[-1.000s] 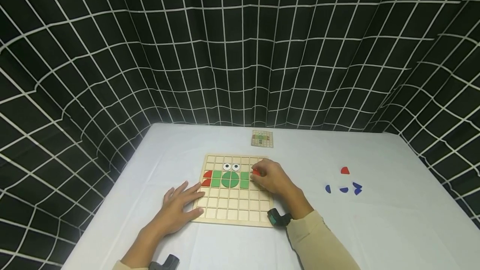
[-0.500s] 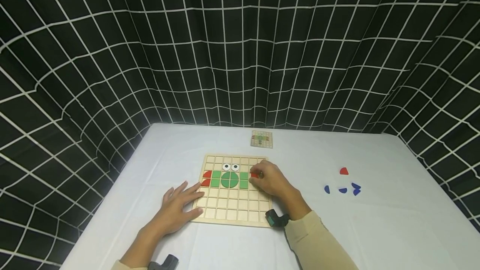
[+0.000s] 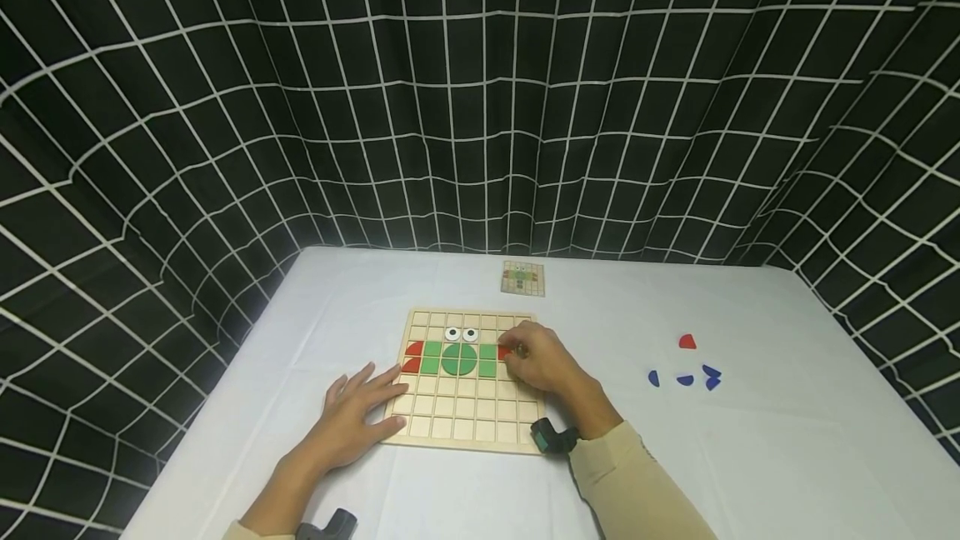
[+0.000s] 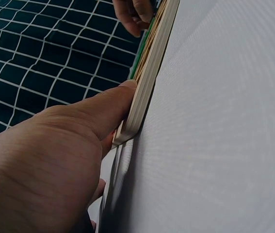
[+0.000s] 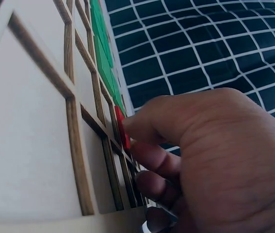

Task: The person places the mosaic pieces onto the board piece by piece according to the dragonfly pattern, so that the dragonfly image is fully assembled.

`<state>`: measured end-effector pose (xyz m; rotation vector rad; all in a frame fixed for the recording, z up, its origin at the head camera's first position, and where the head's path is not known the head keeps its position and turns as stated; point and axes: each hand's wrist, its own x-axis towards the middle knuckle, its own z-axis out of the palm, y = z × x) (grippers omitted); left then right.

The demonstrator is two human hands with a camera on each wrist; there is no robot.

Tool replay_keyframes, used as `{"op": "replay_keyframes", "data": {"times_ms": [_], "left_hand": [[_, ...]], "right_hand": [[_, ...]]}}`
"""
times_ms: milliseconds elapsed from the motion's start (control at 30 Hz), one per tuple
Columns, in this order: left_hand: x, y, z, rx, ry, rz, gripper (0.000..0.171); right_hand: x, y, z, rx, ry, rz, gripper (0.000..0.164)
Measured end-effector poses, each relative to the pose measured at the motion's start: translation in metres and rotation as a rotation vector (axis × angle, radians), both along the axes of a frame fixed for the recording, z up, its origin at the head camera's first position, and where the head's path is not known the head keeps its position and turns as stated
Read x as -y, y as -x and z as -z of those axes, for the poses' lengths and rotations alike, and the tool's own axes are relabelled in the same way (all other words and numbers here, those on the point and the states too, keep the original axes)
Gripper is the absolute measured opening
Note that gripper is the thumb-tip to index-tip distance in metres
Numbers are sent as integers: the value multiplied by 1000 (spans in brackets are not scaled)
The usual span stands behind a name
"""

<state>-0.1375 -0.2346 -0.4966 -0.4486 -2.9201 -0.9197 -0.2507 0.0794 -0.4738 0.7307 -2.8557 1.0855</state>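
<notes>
A wooden grid board (image 3: 465, 423) lies on the table under both hands. Green squares, a green circle (image 3: 460, 359) made of quarter pieces, two eye tiles (image 3: 461, 334) and red quarter-round pieces (image 3: 413, 357) fill some cells. My right hand (image 3: 542, 354) is at the board's right side, thumb and fingertips on a red quarter-round piece (image 5: 122, 127) in the cell beside a green square. Part of that piece is hidden by the fingers. With fingers spread and fairly straight, my left hand (image 3: 356, 417) rests on the board's left edge; in the left wrist view its thumb (image 4: 113, 104) touches the rim.
A small pattern card (image 3: 522, 278) lies behind the board. To the right are a loose red piece (image 3: 687, 342) and several blue pieces (image 3: 685, 380) on the white-covered table (image 3: 787, 440). A black curtain with white grid lines (image 3: 480, 107) surrounds the table.
The red piece under my right hand has shifted slightly left and settled into the cell beside the green square. My left hand has stayed where it was.
</notes>
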Motion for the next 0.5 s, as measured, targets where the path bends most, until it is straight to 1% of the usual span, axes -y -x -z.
{"op": "replay_keyframes", "data": {"times_ms": [133, 300, 500], "left_hand": [[0, 0, 0, -6, -4, 3, 51], [0, -1, -1, -7, -9, 1, 50], [0, -1, 0, -9, 3, 4, 51]], "right_hand": [[-3, 0, -9, -43, 33, 30, 24], [-10, -5, -32, -99, 104, 59, 25], [-28, -11, -58, -234, 145, 85, 24]]}}
